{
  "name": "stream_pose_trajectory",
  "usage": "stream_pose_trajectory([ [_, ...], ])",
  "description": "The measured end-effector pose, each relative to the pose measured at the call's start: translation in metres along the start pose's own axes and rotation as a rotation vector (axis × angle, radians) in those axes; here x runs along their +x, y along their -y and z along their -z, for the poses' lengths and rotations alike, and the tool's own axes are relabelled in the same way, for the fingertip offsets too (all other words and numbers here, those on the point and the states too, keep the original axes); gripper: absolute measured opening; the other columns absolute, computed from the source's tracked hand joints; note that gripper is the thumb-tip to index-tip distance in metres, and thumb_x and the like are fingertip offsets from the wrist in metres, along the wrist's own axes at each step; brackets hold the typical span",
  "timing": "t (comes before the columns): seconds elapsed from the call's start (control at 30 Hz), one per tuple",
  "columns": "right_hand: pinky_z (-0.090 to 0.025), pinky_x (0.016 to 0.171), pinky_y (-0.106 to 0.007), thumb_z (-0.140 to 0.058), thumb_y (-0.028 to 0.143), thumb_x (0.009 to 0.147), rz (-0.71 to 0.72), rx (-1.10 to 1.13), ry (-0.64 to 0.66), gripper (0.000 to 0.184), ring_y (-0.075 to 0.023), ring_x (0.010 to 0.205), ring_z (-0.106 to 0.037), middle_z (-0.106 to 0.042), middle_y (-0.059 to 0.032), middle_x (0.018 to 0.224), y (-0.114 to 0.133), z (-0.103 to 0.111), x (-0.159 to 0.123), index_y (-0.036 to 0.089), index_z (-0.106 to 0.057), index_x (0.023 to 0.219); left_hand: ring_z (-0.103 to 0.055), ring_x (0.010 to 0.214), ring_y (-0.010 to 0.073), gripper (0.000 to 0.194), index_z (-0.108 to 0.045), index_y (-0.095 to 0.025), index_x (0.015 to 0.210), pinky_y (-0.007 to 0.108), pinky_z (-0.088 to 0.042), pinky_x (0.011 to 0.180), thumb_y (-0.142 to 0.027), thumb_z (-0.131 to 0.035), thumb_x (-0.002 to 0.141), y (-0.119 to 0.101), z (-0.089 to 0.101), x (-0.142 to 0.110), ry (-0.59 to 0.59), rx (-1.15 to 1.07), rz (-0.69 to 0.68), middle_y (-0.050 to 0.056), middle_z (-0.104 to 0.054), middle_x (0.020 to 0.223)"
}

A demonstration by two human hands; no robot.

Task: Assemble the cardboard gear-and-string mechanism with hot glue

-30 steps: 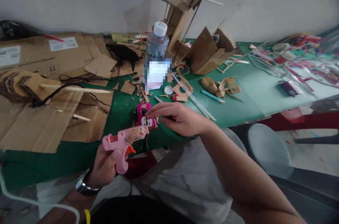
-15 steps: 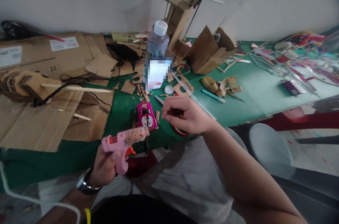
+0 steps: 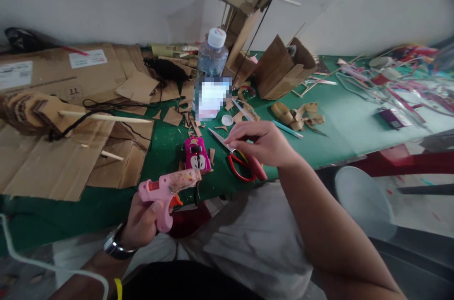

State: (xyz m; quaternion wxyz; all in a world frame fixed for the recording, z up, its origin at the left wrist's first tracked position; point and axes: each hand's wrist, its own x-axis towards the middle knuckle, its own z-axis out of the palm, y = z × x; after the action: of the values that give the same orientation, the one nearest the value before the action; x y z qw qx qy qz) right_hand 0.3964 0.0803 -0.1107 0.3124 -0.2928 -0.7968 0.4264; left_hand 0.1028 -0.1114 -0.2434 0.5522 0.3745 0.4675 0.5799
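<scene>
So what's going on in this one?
A person's left hand grips a pink glue gun, its nozzle close to a magenta box-shaped thing on the green table. The right hand is over the red-handled scissors, fingertips together; whether it touches them is unclear. Cardboard scraps lie beyond.

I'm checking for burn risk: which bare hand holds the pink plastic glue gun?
The left hand, with the silver wristwatch, grips the glue gun. The right hand has no watch and is over the red-handled metal scissors, apart from the gun.
</scene>
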Motion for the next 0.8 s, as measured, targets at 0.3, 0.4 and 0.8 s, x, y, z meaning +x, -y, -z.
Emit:
stream_pose_trajectory([
  [0.3, -0.044, 0.046, -0.027, -0.098, 0.051, 0.073, -0.221, 0.071, -0.729, 0.034, -0.0119, 0.053, -0.059, -0.078, -0.003, 0.077, -0.039, 0.051, -0.007, 0.023, -0.082, 0.083, -0.069, 0.05, 0.0195, 0.043, -0.081, -0.016, 0.081, 0.025, -0.056, 0.045, -0.055, -0.071, 0.096, -0.012, -0.005, 0.004, 0.065, 0.062, -0.046, 0.009, -0.075, 0.063],
  [0.4, -0.042, 0.045, -0.027, -0.099, 0.05, 0.07, -0.242, 0.007, -0.824, 0.035, -0.0116, 0.051, -0.056, -0.074, -0.0014, 0.07, -0.052, 0.07, -0.011, 0.023, -0.079, 0.077, -0.069, 0.052, 0.0199, 0.045, -0.081, -0.017, 0.08, 0.025, -0.056, 0.046, -0.056, -0.068, 0.097, -0.01, -0.004, 0.004, 0.062, 0.085, -0.043, 0.009, -0.075, 0.064],
  [0.8, -0.05, 0.071, -0.033, -0.064, 0.027, 0.096, -0.43, -0.639, -0.252, 0.023, -0.0201, 0.076, -0.07, -0.08, -0.0071, 0.095, -0.044, 0.075, -0.02, 0.023, -0.085, 0.103, -0.069, 0.053, 0.0204, 0.043, -0.08, -0.018, 0.08, 0.027, -0.056, 0.049, -0.059, -0.072, 0.093, -0.006, -0.003, 0.001, 0.017, 0.044, 0.018, 0.009, -0.075, 0.065],
])
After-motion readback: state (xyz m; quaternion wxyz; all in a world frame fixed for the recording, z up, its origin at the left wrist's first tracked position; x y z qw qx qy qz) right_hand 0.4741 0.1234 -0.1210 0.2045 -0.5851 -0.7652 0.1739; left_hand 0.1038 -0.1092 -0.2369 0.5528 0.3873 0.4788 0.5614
